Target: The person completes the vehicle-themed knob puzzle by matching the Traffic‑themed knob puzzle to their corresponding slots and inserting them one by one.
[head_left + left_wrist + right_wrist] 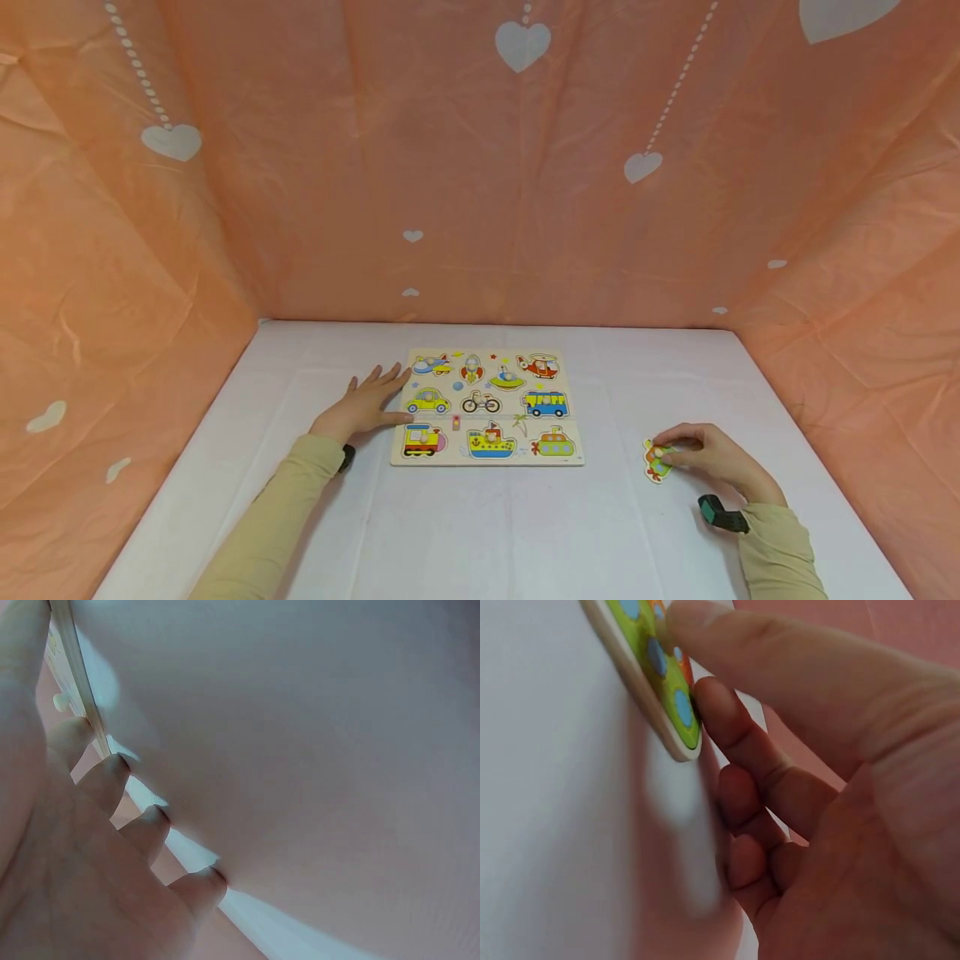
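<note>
My right hand (708, 454) pinches a green submarine puzzle piece (658, 462) with an orange top and a red propeller, right of the puzzle board. In the right wrist view the piece (660, 667) shows blue round windows and a pale wooden edge; my thumb lies over it. A wooden vehicle puzzle board (450, 460) lies flat at the middle of the table. Beside its left edge, my left hand (363, 408) has its fingers spread, with thumb and fingertips at the board's edge. The left wrist view shows those fingertips (199, 891) down on the white surface.
Car, bus (546, 405), train, ship (491, 443), helicopter and other vehicles appear on the board, several with small knobs. A white cloth covers the table (495, 533). Orange curtains (465, 183) with white hearts stand at the back and both sides.
</note>
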Available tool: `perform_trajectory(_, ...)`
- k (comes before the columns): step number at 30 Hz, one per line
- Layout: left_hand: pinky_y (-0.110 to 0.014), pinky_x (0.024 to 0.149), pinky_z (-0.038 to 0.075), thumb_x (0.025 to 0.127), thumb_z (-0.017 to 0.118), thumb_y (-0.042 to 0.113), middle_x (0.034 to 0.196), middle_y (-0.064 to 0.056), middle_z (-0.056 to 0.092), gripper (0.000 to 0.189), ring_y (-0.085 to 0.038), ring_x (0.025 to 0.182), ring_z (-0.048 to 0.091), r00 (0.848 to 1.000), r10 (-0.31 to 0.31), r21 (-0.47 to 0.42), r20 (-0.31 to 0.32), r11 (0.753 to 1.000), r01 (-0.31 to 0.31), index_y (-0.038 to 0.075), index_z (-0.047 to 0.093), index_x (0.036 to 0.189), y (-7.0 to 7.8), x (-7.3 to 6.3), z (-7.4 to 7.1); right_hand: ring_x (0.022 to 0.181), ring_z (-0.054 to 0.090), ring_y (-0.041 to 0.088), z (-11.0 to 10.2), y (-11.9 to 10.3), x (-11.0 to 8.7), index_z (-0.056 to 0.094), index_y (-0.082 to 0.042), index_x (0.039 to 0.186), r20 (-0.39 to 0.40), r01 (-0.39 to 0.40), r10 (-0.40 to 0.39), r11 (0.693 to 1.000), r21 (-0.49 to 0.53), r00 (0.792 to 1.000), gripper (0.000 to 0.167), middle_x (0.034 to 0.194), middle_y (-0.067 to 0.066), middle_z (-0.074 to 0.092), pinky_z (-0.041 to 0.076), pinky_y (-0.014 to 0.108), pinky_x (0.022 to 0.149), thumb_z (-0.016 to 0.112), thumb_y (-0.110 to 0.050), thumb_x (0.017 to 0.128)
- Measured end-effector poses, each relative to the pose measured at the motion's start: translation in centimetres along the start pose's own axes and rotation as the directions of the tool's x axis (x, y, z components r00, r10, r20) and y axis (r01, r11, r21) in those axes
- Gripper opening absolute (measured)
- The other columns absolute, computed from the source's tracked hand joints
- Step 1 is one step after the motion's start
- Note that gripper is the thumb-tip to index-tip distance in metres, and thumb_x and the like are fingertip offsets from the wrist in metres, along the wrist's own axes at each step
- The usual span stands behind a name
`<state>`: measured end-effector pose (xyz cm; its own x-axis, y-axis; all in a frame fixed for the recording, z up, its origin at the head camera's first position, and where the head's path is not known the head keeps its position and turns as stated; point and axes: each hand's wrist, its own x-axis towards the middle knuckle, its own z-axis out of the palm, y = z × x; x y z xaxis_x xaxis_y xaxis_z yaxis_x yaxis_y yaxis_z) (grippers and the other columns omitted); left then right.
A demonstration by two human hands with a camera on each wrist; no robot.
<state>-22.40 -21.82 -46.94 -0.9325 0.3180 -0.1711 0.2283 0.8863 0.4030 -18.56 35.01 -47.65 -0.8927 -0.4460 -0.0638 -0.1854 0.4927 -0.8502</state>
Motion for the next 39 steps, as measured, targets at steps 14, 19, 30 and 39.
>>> perform_trajectory(14,-0.068,0.106,0.001,0.081,0.069,0.052,0.156,-0.017,0.017,0.092,-0.045,0.141,0.006,1.0,-0.001,0.003,0.005,1.0,0.001,0.01,0.026,0.152,0.2,-0.1,-0.1,0.096,0.058,0.007,0.2,-0.1,0.2,0.073,-0.008,0.101,0.002,-0.02,0.02,0.999,-0.043,1.0,0.019,0.103,0.007,0.068,0.045,0.018,0.081,0.074,-0.015,0.083)
perform_trajectory(19,-0.068,0.107,0.0,0.081,0.069,0.052,0.157,-0.016,0.017,0.093,-0.045,0.141,0.006,1.0,-0.001,0.001,0.011,1.0,0.001,0.01,0.026,0.152,0.3,-0.2,-0.2,0.091,0.058,0.006,0.5,-0.3,0.3,0.074,-0.006,0.097,-0.033,-0.001,-0.001,0.998,-0.064,0.999,0.016,0.098,0.006,0.068,0.046,0.018,0.078,0.075,-0.013,0.082)
perform_trajectory(30,-0.067,0.107,0.0,0.08,0.07,0.053,0.157,-0.016,0.018,0.093,-0.044,0.142,0.006,1.0,-0.007,-0.015,-0.004,1.0,0.007,0.01,0.027,0.152,0.2,-0.1,0.0,0.082,0.056,0.008,1.0,-0.3,0.7,0.074,-0.004,0.094,-0.103,-0.041,0.033,0.997,-0.07,0.994,0.018,0.095,0.006,0.067,0.049,0.021,0.069,0.078,-0.014,0.08)
perform_trajectory(39,-0.067,0.107,0.0,0.081,0.069,0.053,0.157,-0.016,0.017,0.093,-0.044,0.142,0.006,1.0,-0.004,-0.009,-0.003,1.0,0.004,0.01,0.026,0.152,0.1,0.0,0.0,0.077,0.056,0.008,1.6,-0.7,1.1,0.073,-0.005,0.092,-0.146,-0.031,0.017,0.995,-0.096,0.989,0.018,0.09,0.004,0.067,0.048,0.021,0.065,0.079,-0.015,0.079)
